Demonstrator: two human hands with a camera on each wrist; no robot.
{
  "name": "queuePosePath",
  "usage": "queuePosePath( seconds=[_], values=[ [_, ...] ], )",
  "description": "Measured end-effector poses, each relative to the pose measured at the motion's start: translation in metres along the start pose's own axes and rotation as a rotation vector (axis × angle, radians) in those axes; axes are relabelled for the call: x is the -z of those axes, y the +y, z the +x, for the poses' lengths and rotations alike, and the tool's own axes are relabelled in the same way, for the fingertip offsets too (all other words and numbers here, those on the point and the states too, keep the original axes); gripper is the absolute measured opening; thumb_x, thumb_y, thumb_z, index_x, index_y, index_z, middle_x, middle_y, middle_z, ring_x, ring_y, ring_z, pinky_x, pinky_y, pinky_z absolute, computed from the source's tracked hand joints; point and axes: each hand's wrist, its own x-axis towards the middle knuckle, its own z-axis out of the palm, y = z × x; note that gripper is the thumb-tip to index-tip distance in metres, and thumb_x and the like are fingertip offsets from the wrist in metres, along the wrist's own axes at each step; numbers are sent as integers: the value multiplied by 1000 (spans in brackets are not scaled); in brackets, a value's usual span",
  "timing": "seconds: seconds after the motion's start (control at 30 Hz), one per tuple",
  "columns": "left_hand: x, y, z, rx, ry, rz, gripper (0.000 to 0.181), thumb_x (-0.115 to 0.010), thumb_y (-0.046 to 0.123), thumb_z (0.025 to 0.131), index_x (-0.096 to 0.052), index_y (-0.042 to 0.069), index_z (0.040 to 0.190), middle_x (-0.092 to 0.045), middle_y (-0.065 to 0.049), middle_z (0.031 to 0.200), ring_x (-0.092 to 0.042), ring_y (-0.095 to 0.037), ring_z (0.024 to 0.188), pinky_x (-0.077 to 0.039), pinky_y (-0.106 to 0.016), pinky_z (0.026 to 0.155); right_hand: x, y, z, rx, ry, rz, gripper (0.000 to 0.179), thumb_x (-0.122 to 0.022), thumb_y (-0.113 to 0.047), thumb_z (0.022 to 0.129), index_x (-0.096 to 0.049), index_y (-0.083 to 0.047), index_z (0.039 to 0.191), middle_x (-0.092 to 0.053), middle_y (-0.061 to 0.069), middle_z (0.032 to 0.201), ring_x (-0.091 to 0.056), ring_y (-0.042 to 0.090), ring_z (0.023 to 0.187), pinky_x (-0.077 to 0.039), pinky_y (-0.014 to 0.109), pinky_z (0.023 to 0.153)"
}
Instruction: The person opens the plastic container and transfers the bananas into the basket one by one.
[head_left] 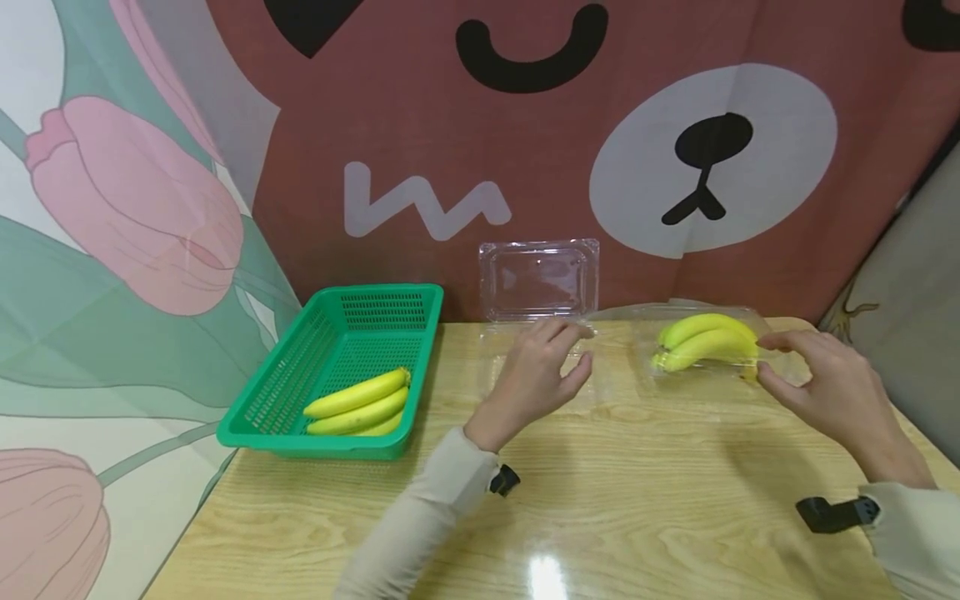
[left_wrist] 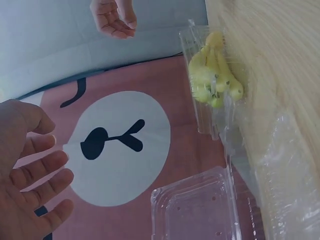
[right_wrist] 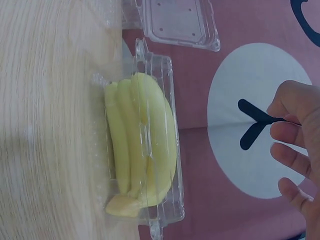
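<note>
On the table, right of the basket and the open box, sits a closed box; it looks light, flexible and slick, best held by its stiffer rim at both ends. Left hand and right hand hold nothing, fingers loosely bent, thumbs apart. The boxed bananas probably bruise under hard squeezing.

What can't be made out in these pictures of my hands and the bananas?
Head view: lowest banana in the green basket, partly hidden by the middle banana.
Head view: part of the open plastic container's base, behind the left hand.
Left wrist view: container's upright lid, cut off by bottom edge.
Right wrist view: right hand, cut off by right edge.
</note>
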Motion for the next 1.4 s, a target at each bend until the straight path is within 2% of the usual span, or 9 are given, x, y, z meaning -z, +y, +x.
queuePosePath(
  seconds=[0.27,0.47,0.67,0.83,1.07,1.4],
  values=[
    [-12,-2,1,16,-4,-48,17,-67,5,85,-67,3,102,-66,-6,97,-60,-21,93,-47,-28,85,-2,11,-3,-4,-8,-24,32,-74,-2,76,-64,2,106,-63,20,102,-56,40,84,-43,58,63],
    [-22,-5,1,22,-8,-71,16,-67,3,85,-66,2,101,-67,-7,96,-61,-22,92,-48,-27,85,-4,19,-7,-53,-53,-32,30,-73,-4,80,-63,3,107,-62,23,103,-55,42,85,-43,59,63],
    [-34,-6,1,35,-23,-85,17,-67,2,84,-67,1,101,-67,-9,97,-62,-23,92,-48,-26,86,-5,26,-14,-101,-96,8,28,-70,-9,84,-64,-1,111,-63,21,107,-55,42,89,-44,61,62],
    [-43,-6,2,31,-32,-77,16,-67,4,84,-67,1,100,-67,-9,98,-63,-23,94,-47,-25,89,-5,31,-16,-97,-104,26,27,-69,-9,86,-64,0,111,-62,22,108,-56,41,87,-44,61,62],
    [-62,-5,5,22,-113,-21,18,-66,9,85,-68,4,102,-69,-7,98,-63,-20,92,-48,-24,85,-6,39,-18,-97,-109,25,27,-69,-7,85,-64,1,110,-62,23,108,-56,41,90,-43,61,65],
    [-84,0,5,13,-226,62,19,-66,17,87,-69,7,103,-67,-2,95,-62,-15,87,-48,-20,78,-10,49,-21,-150,-191,17,28,-69,-15,88,-62,-2,112,-61,23,107,-55,42,91,-43,59,62]
  ],
)
